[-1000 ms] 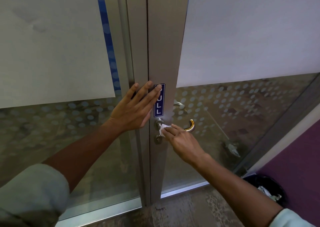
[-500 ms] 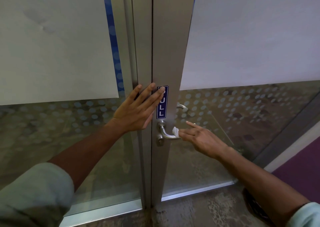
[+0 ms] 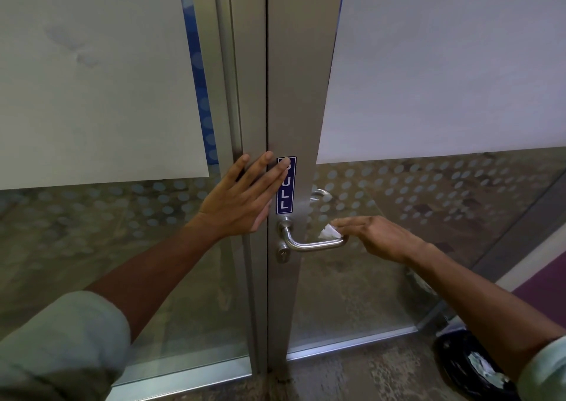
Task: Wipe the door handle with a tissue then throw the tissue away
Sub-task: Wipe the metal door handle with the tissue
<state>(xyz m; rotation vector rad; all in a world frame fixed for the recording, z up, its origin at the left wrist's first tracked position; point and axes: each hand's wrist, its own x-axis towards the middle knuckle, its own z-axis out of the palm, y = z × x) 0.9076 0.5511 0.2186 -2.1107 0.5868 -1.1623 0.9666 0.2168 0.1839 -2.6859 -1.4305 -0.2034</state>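
The small crumpled white tissue [image 3: 329, 232] sits pinched in the right hand [image 3: 382, 241] against the far end of the brushed-steel lever door handle [image 3: 315, 243]; being soft, light and easily torn, it probably wants bunching and pressing round the smooth, stiff bar. The left hand [image 3: 242, 204] lies flat, fingers spread, on the grey metal door frame [image 3: 254, 94] beside the blue PULL sticker [image 3: 286, 186]. A black waste bin [image 3: 468, 367] stands at lower right.
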